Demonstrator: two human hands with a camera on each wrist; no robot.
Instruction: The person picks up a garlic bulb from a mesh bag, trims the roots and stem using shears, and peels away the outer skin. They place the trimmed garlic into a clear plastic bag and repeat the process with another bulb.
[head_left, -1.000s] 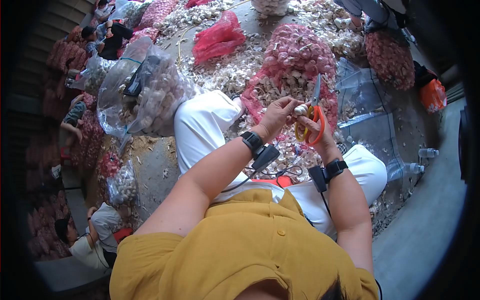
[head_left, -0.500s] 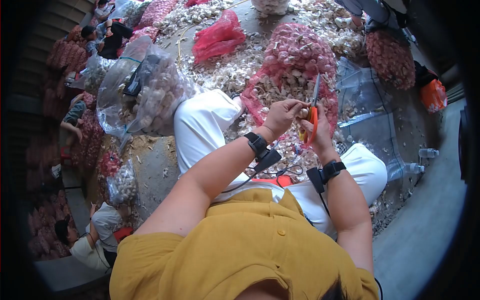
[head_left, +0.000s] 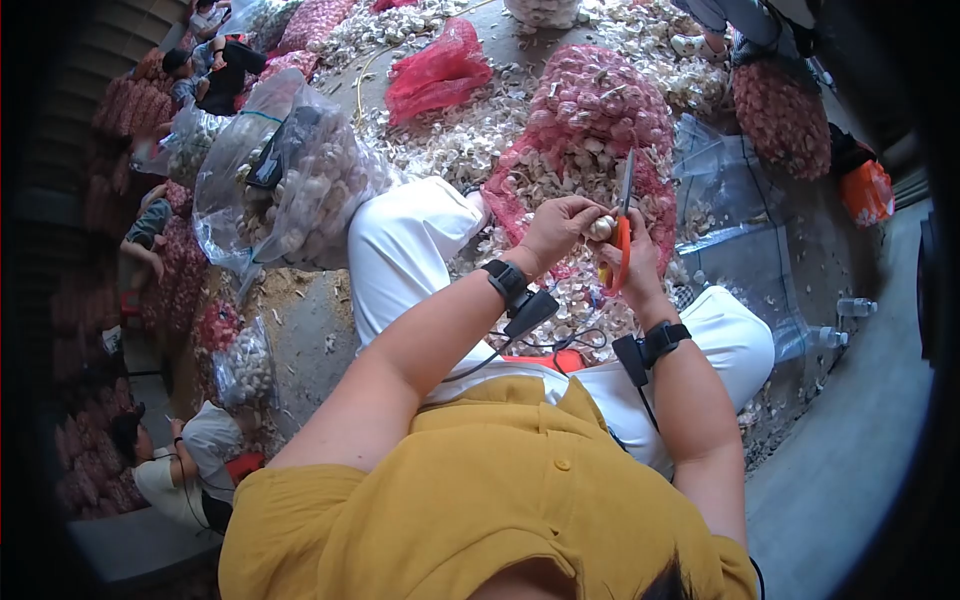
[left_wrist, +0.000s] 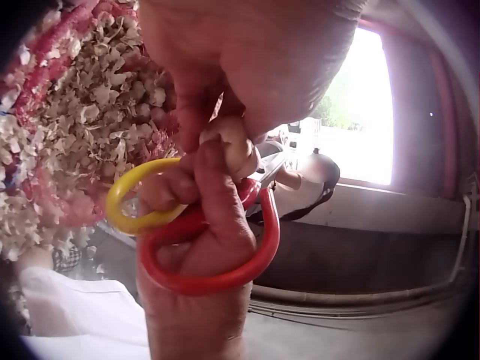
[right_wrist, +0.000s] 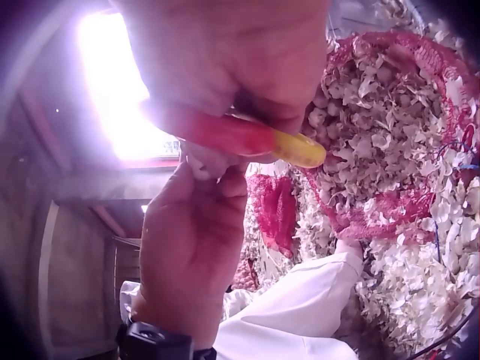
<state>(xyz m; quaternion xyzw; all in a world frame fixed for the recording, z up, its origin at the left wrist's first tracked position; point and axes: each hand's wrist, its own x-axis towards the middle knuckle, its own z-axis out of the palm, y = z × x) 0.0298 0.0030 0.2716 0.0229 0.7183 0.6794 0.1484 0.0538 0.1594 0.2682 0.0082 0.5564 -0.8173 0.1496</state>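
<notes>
A pale garlic bulb [head_left: 601,228] is between the two hands, seen closer in the left wrist view as a whitish bulb [left_wrist: 234,147]. The left hand [head_left: 555,232] pinches it between thumb and fingers from the left. In the right hand [head_left: 636,262] are scissors with one red-orange handle loop [head_left: 622,250] and one yellow loop [left_wrist: 120,196]; fingers pass through both loops. The right thumb [left_wrist: 214,161] lies against the bulb. The scissor blades [head_left: 628,180] point away from the body and look nearly together. Just beyond the hands lies an open pink net sack [head_left: 598,110] of garlic.
A clear plastic bag [head_left: 320,190] of bulbs stands left of the white-trousered knee. Loose skins [head_left: 450,150] cover the floor around a red net [head_left: 437,72]. Plastic sheeting [head_left: 740,270] and bottles [head_left: 855,307] lie to the right. Other people sit at the left and stand at top right.
The scissors have turned in the right hand, so their loops appear narrower in the head view. The bulb stays between the hands, with small finger shifts. A seated person at lower left has moved slightly.
</notes>
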